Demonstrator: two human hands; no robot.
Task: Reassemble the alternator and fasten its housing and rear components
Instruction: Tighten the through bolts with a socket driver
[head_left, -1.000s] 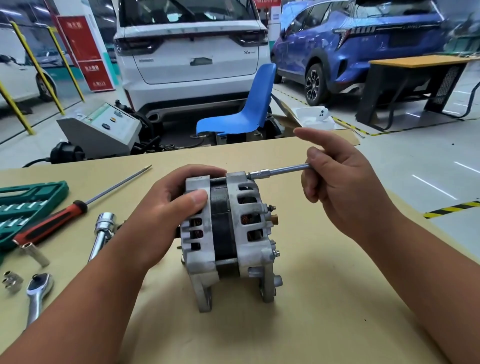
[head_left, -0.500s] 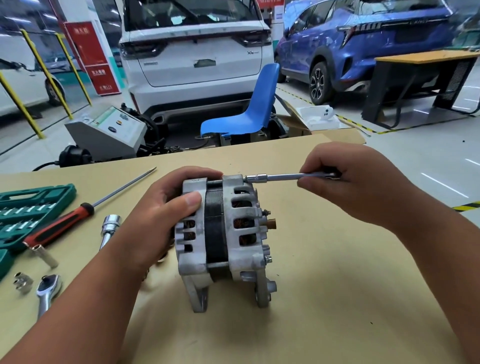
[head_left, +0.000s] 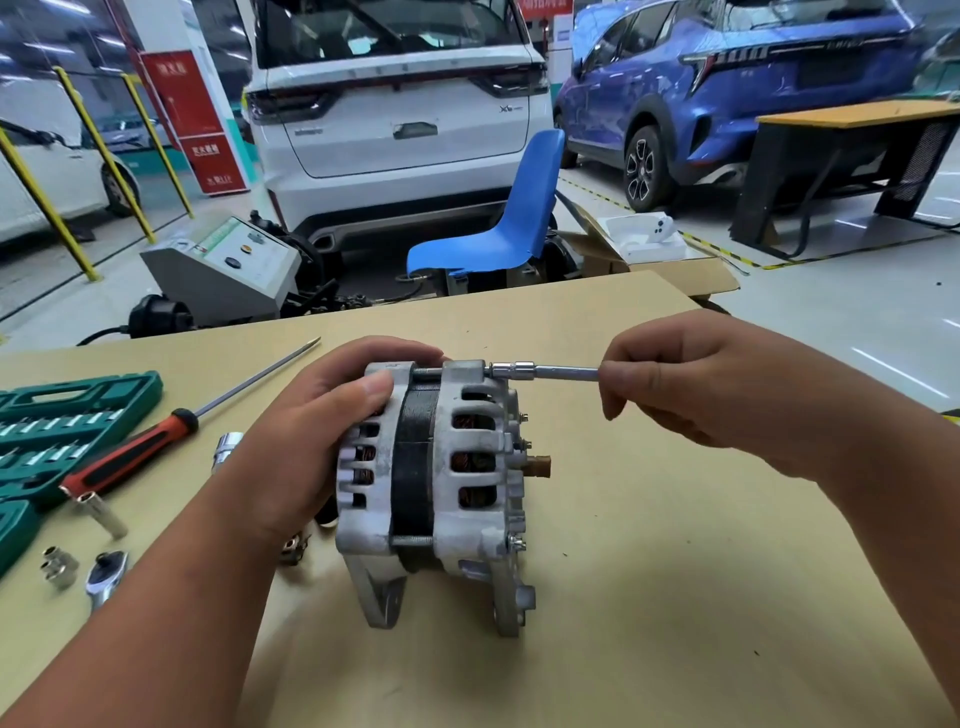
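The grey alternator (head_left: 441, 483) stands on its mounting lugs in the middle of the tan table (head_left: 649, 597), black stator band between its two housing halves. My left hand (head_left: 317, 431) grips its front housing from the left, thumb on top. A slim socket extension bar (head_left: 545, 371) lies level, its socket seated on the through bolt at the top of the rear housing. My right hand (head_left: 691, 384) pinches the bar's free end with the fingertips. A copper terminal stud (head_left: 537, 466) sticks out of the rear face.
A red-handled screwdriver (head_left: 135, 452) lies left of the alternator, beside a green socket case (head_left: 57, 431). Loose sockets (head_left: 60, 566), a ratchet head (head_left: 106, 574) and a chrome socket (head_left: 227, 449) lie near the left edge. A blue chair (head_left: 498, 218) and parked cars stand beyond the table.
My right hand has closed its fingers onto the end of the extension bar and turned over it. The alternator and my left hand have stayed in place.
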